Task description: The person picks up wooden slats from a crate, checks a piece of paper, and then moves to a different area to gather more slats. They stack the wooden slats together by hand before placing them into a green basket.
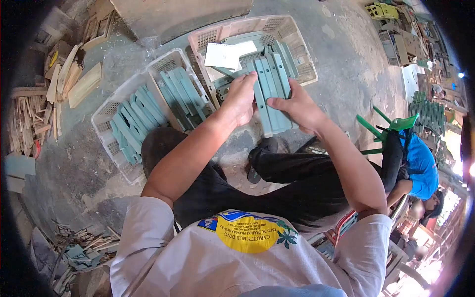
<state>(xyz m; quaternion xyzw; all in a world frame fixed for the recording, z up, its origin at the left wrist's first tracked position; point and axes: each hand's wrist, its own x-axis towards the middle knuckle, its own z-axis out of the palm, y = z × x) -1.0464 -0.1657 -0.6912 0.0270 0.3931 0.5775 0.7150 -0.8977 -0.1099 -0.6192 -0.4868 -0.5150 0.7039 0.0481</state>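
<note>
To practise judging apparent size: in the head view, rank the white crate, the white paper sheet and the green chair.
1. white crate
2. green chair, partly hidden
3. white paper sheet

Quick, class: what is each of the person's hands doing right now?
Left hand: closed on the left edge of the stack of grey-green slats.
Right hand: closed on the same stack's right edge, thumb across its face.

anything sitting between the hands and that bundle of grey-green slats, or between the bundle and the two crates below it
Nothing visible. The left hand and right hand already grip the bundle of slats directly. It hangs above the pink crate, with the white crate beside it; only slats and white paper sheets lie inside.
</note>
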